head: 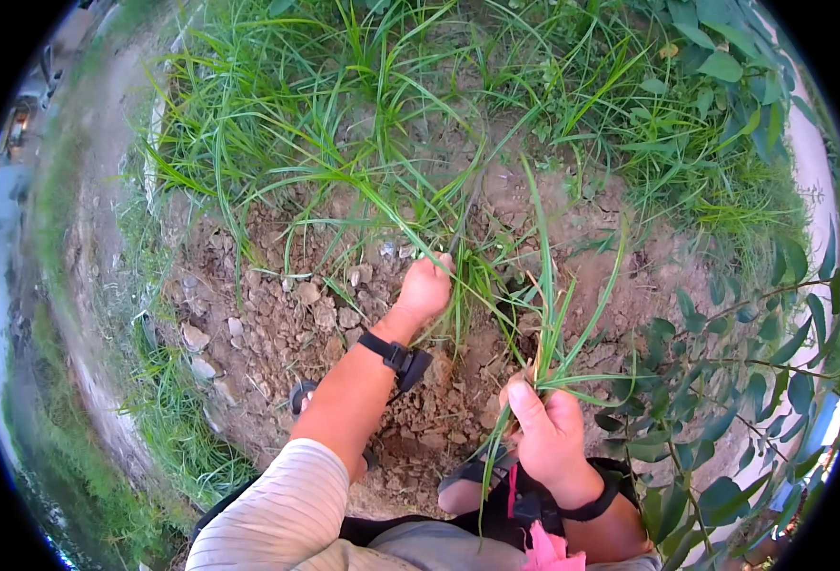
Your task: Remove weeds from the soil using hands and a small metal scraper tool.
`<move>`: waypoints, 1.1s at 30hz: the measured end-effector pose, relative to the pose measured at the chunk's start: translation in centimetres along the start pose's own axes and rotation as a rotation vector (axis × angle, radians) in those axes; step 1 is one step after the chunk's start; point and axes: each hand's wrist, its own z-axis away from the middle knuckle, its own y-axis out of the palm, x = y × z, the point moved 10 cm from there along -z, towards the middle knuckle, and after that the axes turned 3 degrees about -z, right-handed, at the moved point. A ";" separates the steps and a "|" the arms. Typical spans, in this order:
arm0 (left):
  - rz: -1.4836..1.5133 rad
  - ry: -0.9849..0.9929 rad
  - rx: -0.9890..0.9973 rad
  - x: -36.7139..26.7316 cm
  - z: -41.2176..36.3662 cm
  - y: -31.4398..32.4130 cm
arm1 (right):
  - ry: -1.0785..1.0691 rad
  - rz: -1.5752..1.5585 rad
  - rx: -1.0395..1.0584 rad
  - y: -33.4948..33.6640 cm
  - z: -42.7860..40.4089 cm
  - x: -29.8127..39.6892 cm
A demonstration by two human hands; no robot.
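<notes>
My left hand [423,291] is curled beside a grass clump [468,275] rooted in the soil. A thin dark rod [471,203] slants away from its fingers; whether it is a tool or a stick is unclear. Some blades cross that hand, and its fingertips are partly hidden. Closer to my body, my right hand [545,428] pinches a tuft of long grass [550,342] between thumb and fingers. The tuft's blades fan upward, and a few hang below the hand. Broken, cloddy soil [298,328] lies around my left forearm.
Dense grass [384,93] grows across the far side. A leafy shrub [719,400] reaches in from the right, close to my right arm. Stones [205,367] lie at left, before a grassy edge [191,457]. My shoe [466,478] rests on the soil below.
</notes>
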 end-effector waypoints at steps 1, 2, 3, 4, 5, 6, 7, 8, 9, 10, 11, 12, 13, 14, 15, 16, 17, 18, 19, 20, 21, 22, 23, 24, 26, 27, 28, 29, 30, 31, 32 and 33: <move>0.067 -0.092 0.020 1.2 0.0 0.1 | -0.029 -0.003 -0.022 -0.2 0.2 0.6; 0.064 -0.092 0.029 1.6 1.0 -0.1 | -0.015 0.001 -0.007 -0.2 0.2 0.6; 0.021 -0.021 -0.038 1.0 2.1 -0.5 | -0.029 0.003 -0.030 -0.6 -0.1 0.7; -0.042 0.036 -0.118 0.5 3.4 -1.7 | -0.036 0.011 -0.023 -0.6 -0.4 0.4; -0.054 0.044 -0.114 0.3 4.0 -1.8 | -0.044 0.020 -0.017 -0.6 -0.7 0.1; -0.116 0.014 -0.124 0.3 4.4 -2.1 | -0.069 0.035 -0.047 -0.7 -0.9 0.0; -0.177 -0.017 -0.135 0.2 4.6 -2.5 | -0.078 0.023 -0.049 -0.8 -1.0 0.2; -0.183 -0.012 -0.127 0.4 4.5 -2.0 | -0.110 0.050 -0.057 -1.0 -1.1 0.8; -0.195 -0.008 -0.125 0.0 4.7 -2.2 | -0.135 0.076 -0.064 -1.1 -1.2 1.1; -0.210 -0.002 -0.126 -0.3 4.9 -2.3 | -0.136 0.070 -0.064 -1.0 -1.0 1.3; -0.224 0.002 -0.127 -0.4 5.0 -2.4 | -0.134 0.061 -0.064 -0.9 -1.1 1.5; -0.251 0.004 -0.117 -0.4 4.7 -2.4 | -0.142 0.087 -0.058 -0.8 -1.3 1.6; -0.259 -0.001 -0.116 -0.2 4.0 -2.7 | -0.148 0.115 -0.049 -0.6 -1.5 1.6; -0.298 0.012 -0.117 -0.5 3.6 -3.3 | -0.137 0.112 -0.046 -0.3 -1.4 1.4; -0.330 0.034 -0.118 -1.0 2.8 -3.6 | -0.171 0.126 -0.024 0.0 -1.7 1.3; -0.306 0.081 -0.158 -2.5 3.2 -4.9 | -0.194 0.140 0.002 0.4 -1.6 1.3; -0.327 0.131 -0.139 -2.4 2.5 -5.2 | -0.181 0.140 0.007 0.6 -1.6 1.3; -0.346 0.091 -0.104 -2.0 2.9 -5.4 | -0.161 0.112 -0.005 0.5 -1.8 1.7; -0.366 0.052 -0.069 -1.8 3.4 -5.7 | -0.141 0.084 -0.016 0.4 -2.0 1.8; -0.368 0.045 -0.077 -1.3 4.3 -6.1 | -0.159 0.125 -0.028 -0.1 -2.3 1.6; -0.356 0.027 -0.130 -0.7 5.7 -7.1 | -0.159 0.119 -0.019 0.0 -2.4 1.9; -0.343 0.013 -0.182 0.1 6.6 -8.3 | -0.137 0.072 -0.032 0.1 -2.7 2.0; -0.307 0.031 -0.286 0.5 7.2 -10.5 | -0.115 0.024 -0.047 0.0 -2.9 2.1; -0.309 -0.026 -0.282 1.3 7.6 -11.4 | -0.115 0.010 -0.046 0.0 -3.1 2.0; -0.311 -0.078 -0.280 2.0 7.5 -11.9 | -0.128 -0.054 -0.068 -0.3 -3.2 1.8; -0.221 -0.072 -0.237 1.9 6.9 -11.3 | -0.135 -0.119 -0.085 -0.5 -3.4 1.5; -0.120 -0.066 -0.186 0.9 6.3 -10.1 | -0.142 -0.110 -0.094 -1.0 -3.2 1.6; -0.085 -0.034 -0.157 -0.5 5.8 -8.8 | -0.140 -0.106 -0.094 -1.4 -3.2 1.8; -0.081 0.013 -0.131 -2.5 5.3 -7.1 | -0.132 -0.141 -0.144 -2.5 -3.0 2.0; -0.092 0.060 -0.119 -3.8 4.7 -6.3 | -0.128 -0.187 -0.178 -3.0 -3.0 1.9; -0.093 0.056 -0.124 -4.1 3.7 -5.7 | -0.160 -0.209 -0.207 -3.3 -3.0 2.1; -0.058 0.037 -0.129 -3.9 2.7 -5.2 | -0.155 -0.210 -0.202 -3.0 -3.1 2.1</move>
